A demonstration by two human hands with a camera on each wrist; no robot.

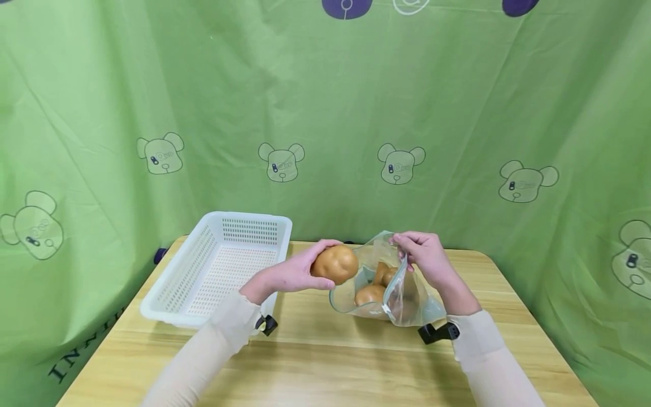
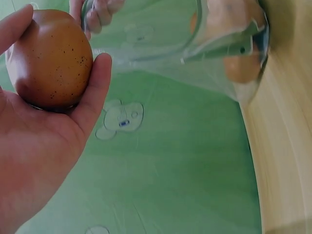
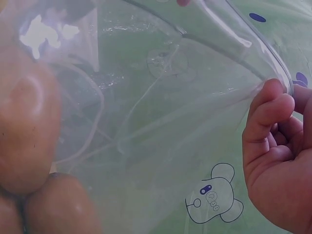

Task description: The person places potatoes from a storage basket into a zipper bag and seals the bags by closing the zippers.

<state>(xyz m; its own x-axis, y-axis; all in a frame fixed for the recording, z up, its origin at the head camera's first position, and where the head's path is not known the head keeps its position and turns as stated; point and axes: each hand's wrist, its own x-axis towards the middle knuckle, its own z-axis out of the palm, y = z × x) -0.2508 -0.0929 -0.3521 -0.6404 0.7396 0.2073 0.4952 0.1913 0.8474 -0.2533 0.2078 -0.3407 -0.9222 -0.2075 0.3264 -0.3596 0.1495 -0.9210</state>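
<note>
Background setting. A green fabric backdrop [image 1: 325, 113] encloses the scene on 3 sides, hanging in soft folds from 9 o'clock through 12 o'clock to 3 o'clock. Pale bear-head motifs [image 1: 281, 161] repeat in a row across it; dark purple shapes [image 1: 346, 7] show along the top edge at 12 o'clock, and dark lettering [image 1: 83, 346] runs along the cloth at 8 o'clock. A light wooden table [image 1: 325, 367] with rounded far corners fills the foreground at 6 o'clock. Lighting is even and diffuse.

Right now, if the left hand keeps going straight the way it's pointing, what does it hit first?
Most likely the open mouth of the clear bag, which the right hand holds up; the potato in the left hand would arrive first.
</note>
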